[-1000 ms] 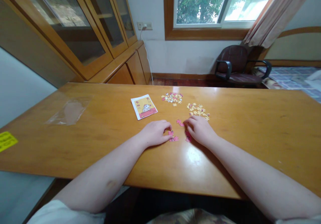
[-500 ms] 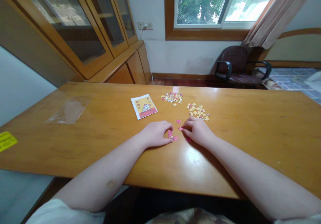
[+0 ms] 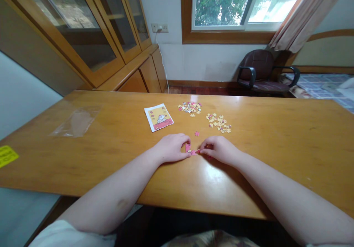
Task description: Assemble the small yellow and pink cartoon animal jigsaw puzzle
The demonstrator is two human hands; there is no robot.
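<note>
Joined pink puzzle pieces [image 3: 188,148] lie flat on the wooden table, forming a small corner shape. My left hand [image 3: 173,147] curls around their left side, thumb and fingers closed on their edges. At their right end, my right hand [image 3: 219,149] pinches a small pink puzzle piece [image 3: 198,151] that appears to touch the joined ones. One loose pink piece [image 3: 197,133] lies just beyond, between the two hands. Another pink bit [image 3: 209,157] shows partly under my right hand.
Behind my hands are a pile of mixed puzzle pieces [image 3: 190,108] and a spread of yellow ones [image 3: 219,123]. A picture card [image 3: 159,118] lies left of them. A clear plastic bag [image 3: 79,121] is farther left, with a yellow label [image 3: 7,155] at the edge.
My right hand has moved slightly toward me, bringing its pink piece down to the right end of the joined pieces. My left hand has stayed in place.
</note>
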